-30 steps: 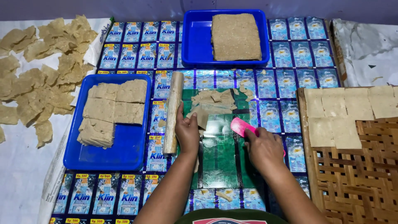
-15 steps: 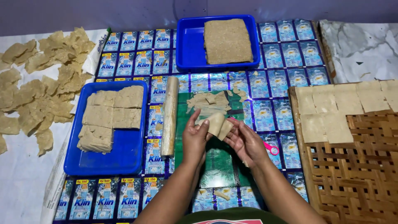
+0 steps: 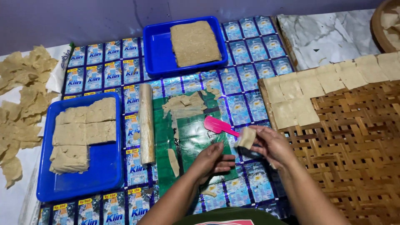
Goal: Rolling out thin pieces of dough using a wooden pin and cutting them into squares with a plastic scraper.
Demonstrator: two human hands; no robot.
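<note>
A person's right hand point(image 3: 271, 146) pinches a small square of pale dough point(image 3: 246, 138), lifted clear of the green cutting sheet point(image 3: 189, 137) and carried toward the woven bamboo rack point(image 3: 354, 137), where cut squares point(image 3: 300, 98) lie edge to edge. The left hand point(image 3: 213, 160), grasping nothing, rests on the sheet, apparently steadying it, near a pink scraper point(image 3: 218, 125).

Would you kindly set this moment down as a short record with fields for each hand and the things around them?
Left hand: left hand rests curled on the green mat, holding nothing visible.
Right hand: right hand holds a thin tan square piece.
Cutter: pink spatula lies on the mat.
Roller: rolling pin lies along the mat's left edge.
Left tray: blue tray holds stacked tan sheets.
Far tray: second blue tray holds one slab.
Rack: woven bamboo rack carries laid-out squares.
</note>
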